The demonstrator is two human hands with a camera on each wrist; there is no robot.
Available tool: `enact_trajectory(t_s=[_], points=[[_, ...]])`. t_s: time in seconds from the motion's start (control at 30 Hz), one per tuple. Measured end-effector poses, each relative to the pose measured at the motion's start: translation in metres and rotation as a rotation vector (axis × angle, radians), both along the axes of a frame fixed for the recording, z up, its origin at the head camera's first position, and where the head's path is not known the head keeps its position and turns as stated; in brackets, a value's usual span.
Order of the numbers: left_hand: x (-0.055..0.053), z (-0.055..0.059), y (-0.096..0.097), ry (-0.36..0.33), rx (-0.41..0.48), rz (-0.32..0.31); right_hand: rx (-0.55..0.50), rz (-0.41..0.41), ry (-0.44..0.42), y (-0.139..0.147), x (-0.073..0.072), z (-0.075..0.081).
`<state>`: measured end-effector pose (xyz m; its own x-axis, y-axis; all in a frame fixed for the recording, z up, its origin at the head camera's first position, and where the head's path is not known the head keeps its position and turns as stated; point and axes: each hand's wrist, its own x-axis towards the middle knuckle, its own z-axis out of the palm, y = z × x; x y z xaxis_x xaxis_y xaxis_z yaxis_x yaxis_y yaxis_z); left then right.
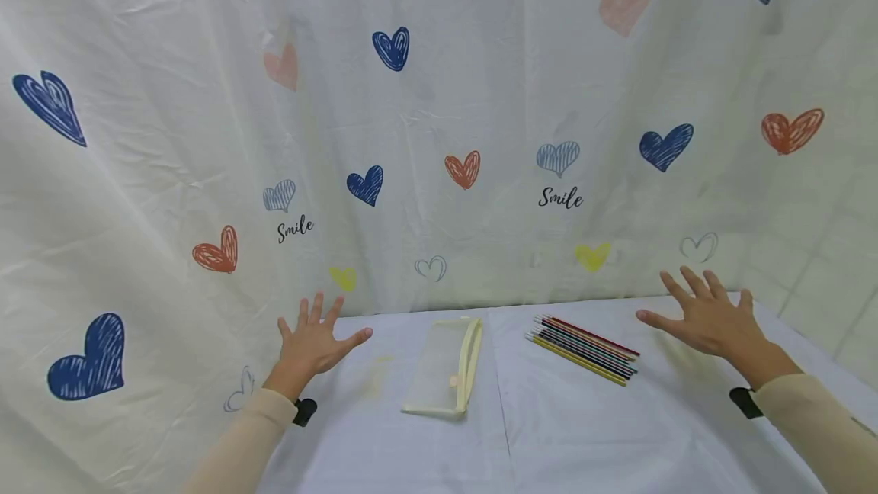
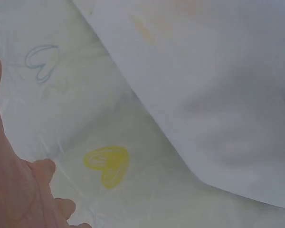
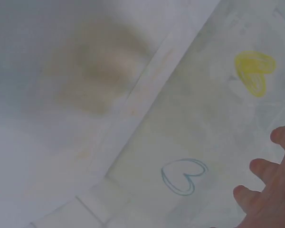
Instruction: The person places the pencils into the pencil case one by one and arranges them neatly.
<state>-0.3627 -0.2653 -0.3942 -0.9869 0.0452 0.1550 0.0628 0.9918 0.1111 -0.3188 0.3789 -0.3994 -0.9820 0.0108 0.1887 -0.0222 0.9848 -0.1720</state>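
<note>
My left hand (image 1: 312, 343) is held above the table's left side with its fingers spread, nothing in it. Over the right side my right hand (image 1: 713, 320) is likewise spread and holds nothing. Between them lies a flat translucent pouch (image 1: 439, 366) with a pale yellow zipper edge and a small zipper pull. To its right, nearest my right hand, a row of several pencils (image 1: 583, 349) in yellow, black, red and other colours lies slanted. In the left wrist view part of the left hand (image 2: 19, 190) shows; fingers of the right hand (image 3: 270, 185) show in the right wrist view.
A white cloth covers the table (image 1: 549, 433). Behind it hangs a pale curtain (image 1: 480, 97) printed with hearts and the word "Smile", close to the table's far edge. Pale tiled wall (image 1: 823, 250) appears at the right. Dark bands sit on both wrists.
</note>
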Motion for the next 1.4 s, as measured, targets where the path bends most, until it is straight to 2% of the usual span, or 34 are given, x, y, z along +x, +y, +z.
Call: enact_trajectory(t_s=[0.23, 0.47, 0.67, 0.8, 0.93, 1.03, 1.17, 1.3, 1.4], points=[[0.007, -0.003, 0.008, 0.025, -0.018, -0.012, 0.015, 0.014, 0.038, -0.007, 0.004, -0.002], [0.019, -0.006, 0.014, 0.048, -0.001, -0.023, 0.012, 0.028, 0.059, -0.016, 0.013, -0.003], [0.03, -0.013, 0.02, 0.039, -0.004, -0.038, 0.016, 0.042, 0.049, -0.028, 0.022, -0.007], [0.035, -0.021, 0.028, 0.042, 0.029, -0.056, 0.016, 0.07, 0.071, -0.042, 0.024, -0.01], [0.04, -0.026, 0.045, 0.084, 0.127, -0.089, -0.017, 0.119, 0.083, -0.06, 0.024, -0.01], [0.041, -0.031, 0.06, 0.152, 0.221, -0.123, -0.05, 0.144, 0.101, -0.077, 0.021, -0.009], [0.04, -0.04, 0.081, 0.229, 0.383, -0.157, -0.095, 0.17, 0.135, -0.095, 0.014, -0.011], [0.038, -0.05, 0.099, 0.24, 0.55, -0.142, -0.17, 0.204, 0.129, -0.109, 0.006, -0.016], [0.037, -0.057, 0.109, 0.244, 0.622, -0.127, -0.227, 0.224, 0.105, -0.117, 0.0, -0.02]])
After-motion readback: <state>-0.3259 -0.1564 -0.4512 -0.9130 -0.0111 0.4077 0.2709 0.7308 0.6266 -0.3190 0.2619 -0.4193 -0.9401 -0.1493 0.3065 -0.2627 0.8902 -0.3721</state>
